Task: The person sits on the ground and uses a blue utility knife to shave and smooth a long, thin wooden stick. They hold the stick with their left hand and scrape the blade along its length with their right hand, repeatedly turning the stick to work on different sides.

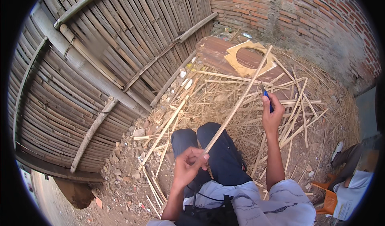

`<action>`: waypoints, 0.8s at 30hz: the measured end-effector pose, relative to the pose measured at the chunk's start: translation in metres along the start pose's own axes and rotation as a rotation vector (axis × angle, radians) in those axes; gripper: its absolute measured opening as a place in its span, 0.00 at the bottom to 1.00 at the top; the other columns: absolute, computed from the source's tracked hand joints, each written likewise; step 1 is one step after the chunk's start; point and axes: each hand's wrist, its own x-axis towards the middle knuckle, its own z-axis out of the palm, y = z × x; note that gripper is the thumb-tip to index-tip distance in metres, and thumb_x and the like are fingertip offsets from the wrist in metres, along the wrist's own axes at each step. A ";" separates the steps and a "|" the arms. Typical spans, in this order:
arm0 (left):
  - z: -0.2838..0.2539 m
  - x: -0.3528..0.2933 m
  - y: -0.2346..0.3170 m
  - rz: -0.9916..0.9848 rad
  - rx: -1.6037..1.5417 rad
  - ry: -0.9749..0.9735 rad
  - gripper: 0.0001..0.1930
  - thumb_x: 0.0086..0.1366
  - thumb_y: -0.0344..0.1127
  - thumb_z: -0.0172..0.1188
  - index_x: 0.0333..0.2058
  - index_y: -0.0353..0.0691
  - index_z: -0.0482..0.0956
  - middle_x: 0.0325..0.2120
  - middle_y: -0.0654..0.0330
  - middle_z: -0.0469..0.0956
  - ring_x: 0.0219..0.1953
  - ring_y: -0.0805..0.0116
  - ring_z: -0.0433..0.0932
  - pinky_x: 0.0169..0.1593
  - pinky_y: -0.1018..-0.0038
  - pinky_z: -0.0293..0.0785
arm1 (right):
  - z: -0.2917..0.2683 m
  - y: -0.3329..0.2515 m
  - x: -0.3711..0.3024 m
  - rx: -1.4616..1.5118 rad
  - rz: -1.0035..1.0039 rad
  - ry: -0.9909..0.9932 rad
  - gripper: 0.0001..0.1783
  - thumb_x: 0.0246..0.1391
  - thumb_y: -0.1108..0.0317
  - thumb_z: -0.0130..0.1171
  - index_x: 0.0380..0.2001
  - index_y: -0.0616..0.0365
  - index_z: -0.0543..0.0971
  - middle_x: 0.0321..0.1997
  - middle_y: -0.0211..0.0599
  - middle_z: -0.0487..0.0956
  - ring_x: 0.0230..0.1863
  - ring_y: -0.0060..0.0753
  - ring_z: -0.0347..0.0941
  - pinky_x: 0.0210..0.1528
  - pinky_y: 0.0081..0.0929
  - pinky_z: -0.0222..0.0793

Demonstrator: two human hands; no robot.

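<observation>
A long, pale bamboo strip (236,105) slants up and away from my lap. My left hand (189,164) pinches its near end between thumb and fingers, above my knees. In my right hand (272,113) is a blue-handled utility knife (267,96), its blade pointing up and away. The knife is to the right of the strip and apart from it. Several more cut bamboo strips (298,109) lie crossed on the ground beyond and to the right of my right hand. Others (164,131) lie to the left of my knees.
Straw-like shavings (224,97) cover the ground. Farther off, a yellow sheet with a round hole (231,59) rests on a brown board (212,49). A bamboo wall (100,57) rises at left, a brick wall (317,21) behind. At right, another person sits near an orange chair (329,200).
</observation>
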 end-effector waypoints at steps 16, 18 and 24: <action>0.022 0.016 0.008 -0.005 0.008 0.004 0.18 0.80 0.36 0.63 0.61 0.33 0.84 0.25 0.69 0.74 0.25 0.81 0.68 0.29 0.79 0.65 | 0.023 -0.065 -0.090 0.082 -0.271 -0.496 0.15 0.59 0.60 0.77 0.40 0.59 0.86 0.32 0.39 0.86 0.26 0.39 0.84 0.27 0.32 0.77; 0.021 0.018 0.001 0.032 0.019 0.021 0.18 0.80 0.36 0.63 0.61 0.33 0.84 0.27 0.68 0.74 0.26 0.82 0.68 0.29 0.79 0.65 | 0.025 -0.069 -0.090 0.063 -0.286 -0.486 0.15 0.58 0.59 0.77 0.40 0.58 0.87 0.31 0.38 0.86 0.26 0.39 0.84 0.27 0.32 0.76; 0.018 0.018 0.001 0.083 0.116 0.022 0.17 0.79 0.35 0.63 0.61 0.32 0.84 0.30 0.68 0.76 0.29 0.83 0.69 0.31 0.80 0.65 | 0.029 -0.064 -0.084 0.033 -0.318 -0.445 0.15 0.58 0.56 0.77 0.38 0.56 0.87 0.29 0.37 0.85 0.24 0.40 0.83 0.25 0.33 0.75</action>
